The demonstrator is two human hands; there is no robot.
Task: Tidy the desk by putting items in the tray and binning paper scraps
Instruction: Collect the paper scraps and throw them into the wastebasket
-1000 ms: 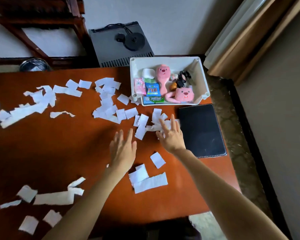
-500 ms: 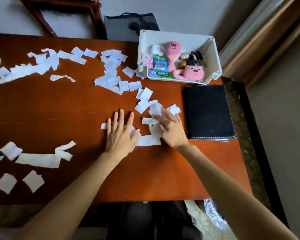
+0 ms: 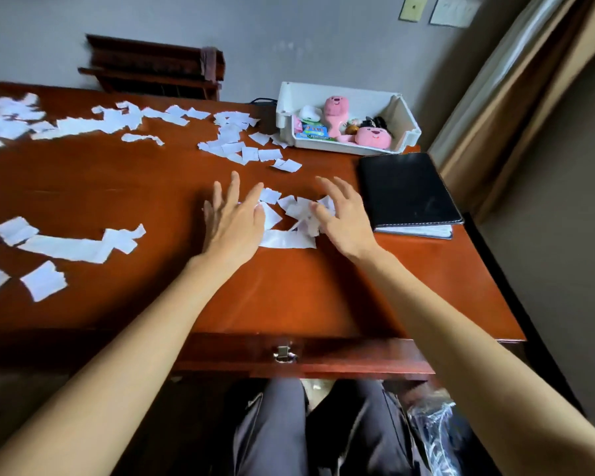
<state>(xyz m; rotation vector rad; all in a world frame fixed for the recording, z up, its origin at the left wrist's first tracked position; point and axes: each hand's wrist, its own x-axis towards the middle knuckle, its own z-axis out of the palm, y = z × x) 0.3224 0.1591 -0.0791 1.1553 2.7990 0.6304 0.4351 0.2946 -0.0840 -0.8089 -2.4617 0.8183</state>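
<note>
Done: small items [image 3: 373,135] lie in the white tray [image 3: 406,121] at the surface's [image 3: 289,297] far right corner.
Left: paper scraps [image 3: 76,127] litter the far edge and left side, not yet binned; a black notebook [image 3: 406,190] lies outside the tray.
Scraps: white, torn, thin; a small pile [image 3: 289,218] between the hands.
Left grip [image 3: 234,218]: released, flat against the pile.
Right grip [image 3: 344,218]: released, fingers spread on it.

Dark wooden slatted rack [image 3: 158,68] against the grey wall [image 3: 289,36], upper left of centre. Two wall plates at the top right, one olive [image 3: 413,7] and one pale [image 3: 454,11]. Beige curtain [image 3: 516,84] along the right edge. Black leather-look folder [image 3: 406,190] lying flat, right of centre, on the red-brown wooden table [image 3: 289,286]. Small metal drawer pull [image 3: 284,353], lower centre.
</note>
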